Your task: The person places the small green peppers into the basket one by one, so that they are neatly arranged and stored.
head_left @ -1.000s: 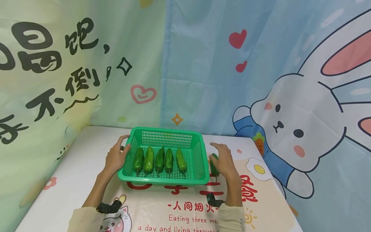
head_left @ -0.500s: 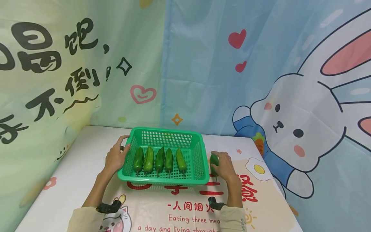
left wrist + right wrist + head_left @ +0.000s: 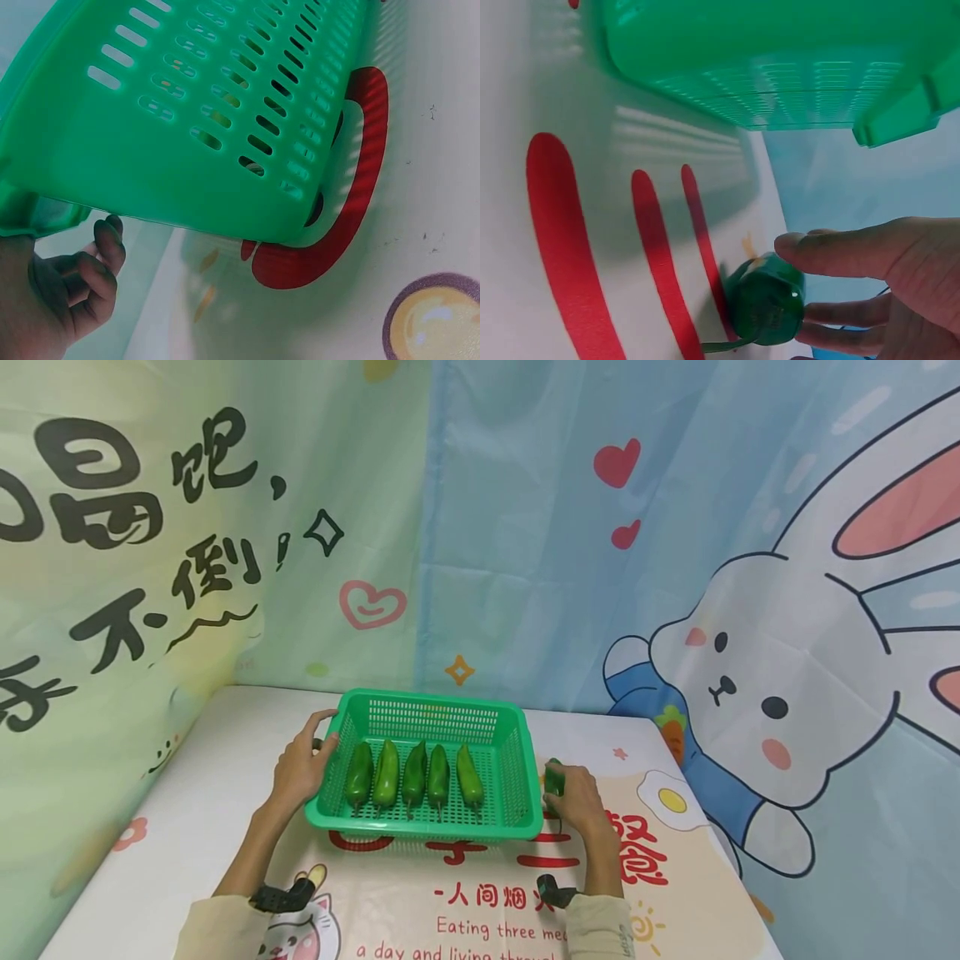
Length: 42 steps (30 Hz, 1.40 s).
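A green plastic basket [image 3: 423,827] stands on the table, its slotted side filling much of the left wrist view. Several green peppers [image 3: 414,774] lie in a row inside it, stems toward me. My left hand [image 3: 298,768] holds the basket's left rim, the thumb over the edge; in the left wrist view its curled fingers [image 3: 97,281] show under the rim. Beyond the basket's right side, my right hand [image 3: 581,797] grips another green pepper [image 3: 769,300] between thumb and fingers. That pepper appears low at the table surface; whether it touches is unclear.
The white table [image 3: 202,752] bears a printed mat [image 3: 697,893] with red characters and an egg picture. A printed curtain [image 3: 510,610] hangs close behind the table's back edge. A camera is strapped to each wrist.
My right hand has come down over the pepper beside the basket, and its spread fingers have closed round it. The left hand and the basket have stayed in place.
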Motion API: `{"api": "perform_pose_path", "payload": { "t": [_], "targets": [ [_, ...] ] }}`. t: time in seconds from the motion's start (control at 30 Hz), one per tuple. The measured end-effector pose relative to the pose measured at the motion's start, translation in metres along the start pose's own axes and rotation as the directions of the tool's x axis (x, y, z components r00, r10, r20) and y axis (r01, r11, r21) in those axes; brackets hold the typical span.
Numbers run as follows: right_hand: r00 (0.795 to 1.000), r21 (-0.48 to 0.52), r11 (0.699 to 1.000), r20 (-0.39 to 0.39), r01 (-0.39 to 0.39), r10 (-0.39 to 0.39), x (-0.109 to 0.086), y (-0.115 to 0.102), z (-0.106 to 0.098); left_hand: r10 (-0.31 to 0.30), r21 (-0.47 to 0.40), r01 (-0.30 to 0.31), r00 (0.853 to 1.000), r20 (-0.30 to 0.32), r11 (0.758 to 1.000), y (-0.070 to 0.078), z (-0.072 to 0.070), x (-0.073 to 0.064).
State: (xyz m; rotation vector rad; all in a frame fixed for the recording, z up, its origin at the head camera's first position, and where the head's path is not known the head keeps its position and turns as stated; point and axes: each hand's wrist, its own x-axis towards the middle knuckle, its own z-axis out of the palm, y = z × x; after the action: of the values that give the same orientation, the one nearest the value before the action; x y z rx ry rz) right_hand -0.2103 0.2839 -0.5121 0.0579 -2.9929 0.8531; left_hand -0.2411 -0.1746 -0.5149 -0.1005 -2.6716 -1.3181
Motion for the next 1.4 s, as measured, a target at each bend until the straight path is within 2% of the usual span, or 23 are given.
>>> {"api": "perform_pose_path", "payload": {
  "t": [0.23,0.67,1.4],
  "targets": [
    [1.000,-0.012,0.999,-0.001,-0.030,0.030,0.003,0.002,0.007,-0.002,0.004,0.002,1.000,-0.001,1.000,-0.001,-0.001,0.000],
    [1.000,0.011,1.000,-0.010,-0.022,0.022,0.004,0.007,0.014,-0.005,0.002,0.005,1.000,0.002,1.000,-0.001,0.001,0.001],
    [0.999,0.053,0.997,-0.007,-0.052,0.053,0.004,0.006,0.013,-0.009,-0.007,0.009,1.000,0.011,1.000,-0.001,-0.001,0.000]
  ]
}}
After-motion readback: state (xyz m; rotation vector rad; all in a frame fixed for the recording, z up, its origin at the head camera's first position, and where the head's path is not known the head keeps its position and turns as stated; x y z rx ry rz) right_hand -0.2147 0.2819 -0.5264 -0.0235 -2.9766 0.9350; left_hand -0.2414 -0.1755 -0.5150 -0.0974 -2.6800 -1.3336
